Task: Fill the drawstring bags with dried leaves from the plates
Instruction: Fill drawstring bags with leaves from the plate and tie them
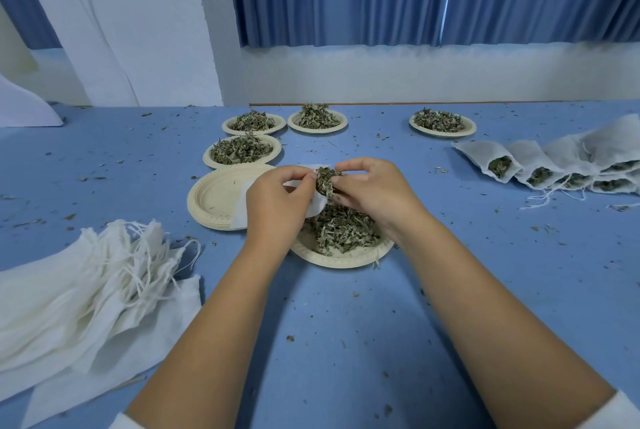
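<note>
Blue worktop (346,324) is carrying leaf litter (290,338). Left hand (277,200) is pinching the soft bag (318,204) by its mouth above the plate (346,258); right hand (372,193) is gripping crumbly, light leaves (325,181), likely best fed in small clumps.

The left forearm (214,324) and right forearm (485,307) are bare and reach forward, converging so that the two hands meet knuckles up with their fingertips nearly touching. The left hand (277,200) has its fingers curled, with thumb and forefinger pinching the edge of a white bag (319,202) that hangs just below its fingertips. The right hand (374,193) faces it with the wrist bent slightly inward, its curled fingers and thumb gripping a clump of dried leaves (325,181) held right against the left fingertips.
</note>
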A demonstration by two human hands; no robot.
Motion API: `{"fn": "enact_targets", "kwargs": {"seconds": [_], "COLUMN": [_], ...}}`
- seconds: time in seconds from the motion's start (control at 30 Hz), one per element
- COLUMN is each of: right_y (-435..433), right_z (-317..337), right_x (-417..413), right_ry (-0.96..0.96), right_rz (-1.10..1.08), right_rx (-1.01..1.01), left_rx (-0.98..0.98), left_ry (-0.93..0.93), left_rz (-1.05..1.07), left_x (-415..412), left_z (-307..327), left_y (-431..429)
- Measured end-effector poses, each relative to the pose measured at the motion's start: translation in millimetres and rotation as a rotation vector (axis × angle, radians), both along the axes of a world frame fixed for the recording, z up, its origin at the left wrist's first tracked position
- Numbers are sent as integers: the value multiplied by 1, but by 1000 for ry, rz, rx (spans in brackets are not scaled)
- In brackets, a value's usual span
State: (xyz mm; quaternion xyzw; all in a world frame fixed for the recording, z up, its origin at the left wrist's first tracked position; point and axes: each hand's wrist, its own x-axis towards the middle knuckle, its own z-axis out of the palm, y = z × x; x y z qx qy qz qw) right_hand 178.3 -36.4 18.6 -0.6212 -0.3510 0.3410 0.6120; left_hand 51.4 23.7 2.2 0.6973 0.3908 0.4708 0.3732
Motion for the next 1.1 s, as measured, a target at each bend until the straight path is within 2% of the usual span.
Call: {"fn": "enact_targets", "kwargs": {"seconds": [0.13, 0.23, 0.3, 0.37, 0.43, 0.53, 0.67, 0.73, 0.8, 0.87, 0.93, 1.03, 1.1], "right_y": [1, 2, 2, 1, 1, 4, 6, 7, 6, 2, -3, -8, -9], "right_z": [-4, -5, -5, -3, -3, -4, -14, -17, -14, -7, 2, 9, 10], "right_x": [-2, 3, 6, 5, 4, 3, 2, 1, 2, 5, 9, 13, 13], "right_ry": [54, 55, 157, 321, 362, 232, -61, -120, -74, 56, 65, -257, -425], "right_rz": [-44, -68, 4, 134, 139, 32, -60, -81, -60, 0, 14, -90, -75], "right_rx": [63, -16, -72, -37, 6, 1, -76, -99, -92, -78, -96, -111, -84], "left_rx": [-78, -161, -197, -214, -179, -51, 160, 216, 188, 105, 28, -31, -34], "left_ry": [-65, -138, -168, -180, -168, -113, 21, 85, 86, 36, -20, -77, -91], "left_rz": [-38, -72, -97, -115, -103, -58, -79, -94, -60, -14, 26, 71, 80], "left_x": [-1, -1, -1, 0, -1, -2, 1, 4, 4, 2, 0, -1, -2], "left_z": [3, 7, 8, 9, 8, 6, 1, -1, -2, -2, -1, 0, 1], "left_y": [-3, -5, -6, -7, -6, -5, -9, -10, -8, -3, 1, 4, 4]}}
